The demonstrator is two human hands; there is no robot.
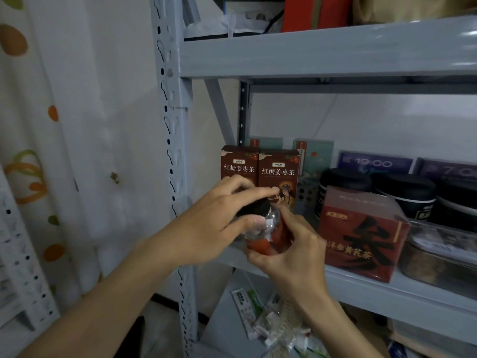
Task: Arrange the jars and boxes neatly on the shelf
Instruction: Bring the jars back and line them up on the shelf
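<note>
A clear jar (265, 236) with a black lid and a red label is held at the left front of the grey shelf (361, 280). My left hand (214, 220) grips its lid from above. My right hand (291, 251) curls round its lower body from the right. Behind the jar stand two dark red tea boxes (277, 169) side by side. To the right sits a red box (361, 236) with large black characters under clear plastic. Black-lidded jars (402, 192) stand behind it.
Pale green boxes (316, 156) and purple boxes (374, 162) line the back of the shelf. A clear tub (438, 257) sits at the right. The shelf post (175, 151) rises at the left, a dotted curtain (38, 151) beyond it. Loose packets (263, 321) lie on the level below.
</note>
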